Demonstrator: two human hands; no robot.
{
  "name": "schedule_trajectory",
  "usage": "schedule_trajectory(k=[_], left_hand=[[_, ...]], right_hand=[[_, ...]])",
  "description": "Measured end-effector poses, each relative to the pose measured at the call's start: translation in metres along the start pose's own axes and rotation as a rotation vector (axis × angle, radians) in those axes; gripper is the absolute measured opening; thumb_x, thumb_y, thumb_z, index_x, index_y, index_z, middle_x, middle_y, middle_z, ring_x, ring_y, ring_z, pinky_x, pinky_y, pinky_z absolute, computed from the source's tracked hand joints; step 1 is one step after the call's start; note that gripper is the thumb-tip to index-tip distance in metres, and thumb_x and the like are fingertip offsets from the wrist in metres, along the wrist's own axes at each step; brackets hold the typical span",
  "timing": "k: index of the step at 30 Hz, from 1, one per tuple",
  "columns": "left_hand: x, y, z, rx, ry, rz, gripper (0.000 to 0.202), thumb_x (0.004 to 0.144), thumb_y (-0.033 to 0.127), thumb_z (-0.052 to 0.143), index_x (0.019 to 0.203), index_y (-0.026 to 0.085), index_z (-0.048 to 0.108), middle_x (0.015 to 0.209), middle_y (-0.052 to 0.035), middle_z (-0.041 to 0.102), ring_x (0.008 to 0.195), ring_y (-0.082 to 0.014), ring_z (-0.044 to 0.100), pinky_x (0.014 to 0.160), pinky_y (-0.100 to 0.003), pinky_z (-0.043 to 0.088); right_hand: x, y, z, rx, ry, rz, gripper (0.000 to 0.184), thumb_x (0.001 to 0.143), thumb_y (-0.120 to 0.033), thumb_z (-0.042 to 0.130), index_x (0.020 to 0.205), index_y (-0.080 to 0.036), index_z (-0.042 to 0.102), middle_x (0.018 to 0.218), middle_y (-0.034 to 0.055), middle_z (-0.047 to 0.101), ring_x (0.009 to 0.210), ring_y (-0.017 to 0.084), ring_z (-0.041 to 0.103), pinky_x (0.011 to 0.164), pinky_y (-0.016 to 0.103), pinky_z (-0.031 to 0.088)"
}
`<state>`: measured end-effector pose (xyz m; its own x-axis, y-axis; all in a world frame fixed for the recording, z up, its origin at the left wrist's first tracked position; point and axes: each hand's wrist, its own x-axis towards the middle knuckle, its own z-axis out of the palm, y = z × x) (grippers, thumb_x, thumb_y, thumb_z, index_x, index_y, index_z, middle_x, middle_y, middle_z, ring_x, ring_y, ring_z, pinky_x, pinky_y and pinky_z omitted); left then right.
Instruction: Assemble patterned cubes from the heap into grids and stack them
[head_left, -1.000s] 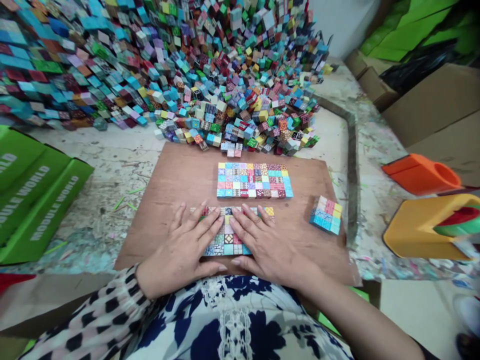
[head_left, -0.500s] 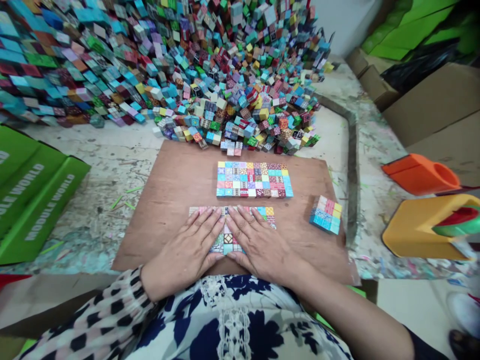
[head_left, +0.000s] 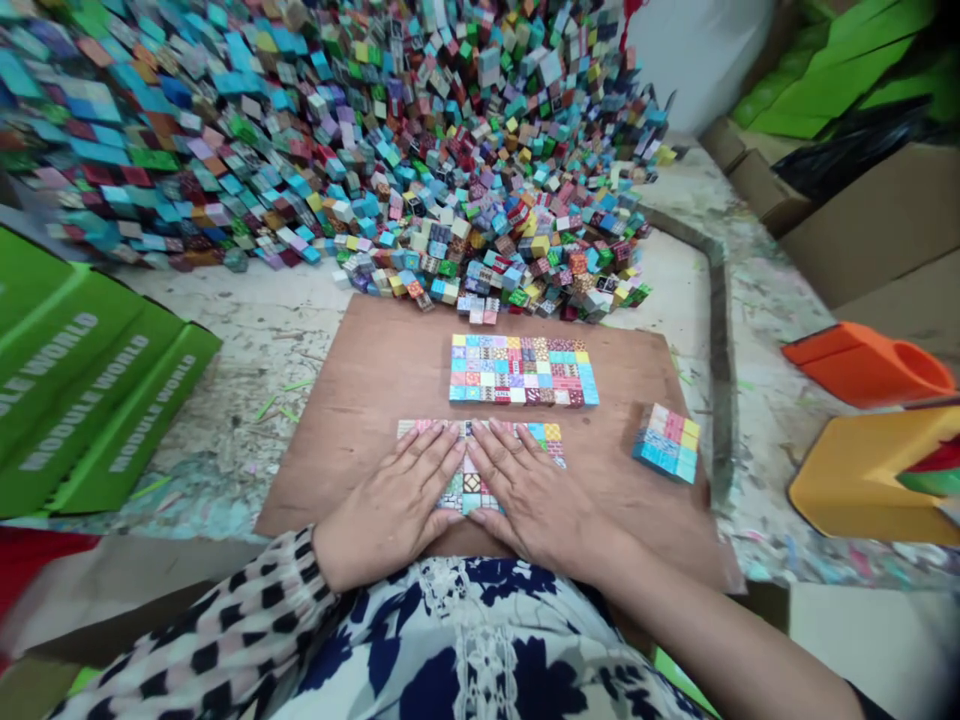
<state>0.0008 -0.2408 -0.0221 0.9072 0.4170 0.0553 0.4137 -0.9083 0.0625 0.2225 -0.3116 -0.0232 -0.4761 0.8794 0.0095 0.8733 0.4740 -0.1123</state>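
Both palms lie flat on a rectangular block of small patterned cubes (head_left: 472,483) near the board's front edge. My left hand (head_left: 397,500) covers its left part, fingers stretched out and pointing away from me. My right hand (head_left: 532,490) rests on the right part in the same way, the two sets of fingertips nearly meeting at the middle. Much of the block is hidden under them. Just beyond sits a second rectangular block of patterned cubes (head_left: 523,370). A smaller cluster of cubes (head_left: 667,440) stands to the right on the brown wooden board (head_left: 330,400).
A large heap of loose coloured cubes (head_left: 420,190) fills the back of the table. Green boxes (head_left: 112,400) stand at the left. An orange holder (head_left: 862,365) and a yellow holder (head_left: 847,475) are at the right, near cardboard boxes (head_left: 892,210). A grey strip (head_left: 720,370) runs beside the board.
The whole view has shifted, so everything appears slightly farther right and lower. Both hands stay flat on the near block, with no clear change in their hold.
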Motion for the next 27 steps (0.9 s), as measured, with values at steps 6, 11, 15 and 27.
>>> schedule_trajectory(k=[6, 11, 15, 27], left_hand=[[-0.001, 0.002, -0.004, -0.015, -0.054, -0.016, 0.067, 0.099, 0.053, 0.033, 0.149, 0.010, 0.029, 0.159, -0.0158, 0.028, 0.149, -0.0271, 0.017, 0.120, -0.042, 0.018], [-0.002, 0.002, -0.005, -0.044, -0.063, -0.023, 0.069, 0.098, 0.054, 0.035, 0.151, 0.010, 0.026, 0.159, -0.0158, 0.027, 0.149, -0.0271, 0.018, 0.120, -0.043, 0.019], [-0.001, 0.003, -0.007, -0.025, -0.054, -0.016, 0.068, 0.099, 0.053, 0.034, 0.150, 0.009, 0.028, 0.158, -0.0164, 0.029, 0.148, -0.0282, 0.021, 0.120, -0.043, 0.018], [-0.001, 0.002, -0.006, -0.015, -0.038, -0.006, 0.068, 0.098, 0.053, 0.037, 0.149, 0.008, 0.029, 0.157, -0.0170, 0.030, 0.147, -0.0288, 0.022, 0.120, -0.043, 0.019]], right_hand=[[-0.002, 0.000, 0.009, -0.030, 0.105, -0.015, 0.067, 0.099, -0.050, 0.036, 0.150, -0.008, 0.031, 0.157, 0.0151, 0.030, 0.146, 0.030, 0.022, 0.119, 0.048, 0.023], [-0.002, 0.000, 0.013, -0.022, 0.154, -0.033, 0.071, 0.097, -0.050, 0.040, 0.153, -0.008, 0.024, 0.155, 0.0162, 0.032, 0.145, 0.031, 0.027, 0.116, 0.049, 0.029], [-0.002, 0.000, 0.014, -0.007, 0.163, -0.030, 0.073, 0.097, -0.050, 0.039, 0.154, -0.010, 0.018, 0.155, 0.0163, 0.032, 0.144, 0.031, 0.027, 0.115, 0.050, 0.030], [0.000, 0.000, 0.013, -0.047, 0.170, -0.038, 0.067, 0.097, -0.049, 0.039, 0.148, -0.006, 0.035, 0.153, 0.0167, 0.037, 0.143, 0.032, 0.029, 0.114, 0.050, 0.031]])
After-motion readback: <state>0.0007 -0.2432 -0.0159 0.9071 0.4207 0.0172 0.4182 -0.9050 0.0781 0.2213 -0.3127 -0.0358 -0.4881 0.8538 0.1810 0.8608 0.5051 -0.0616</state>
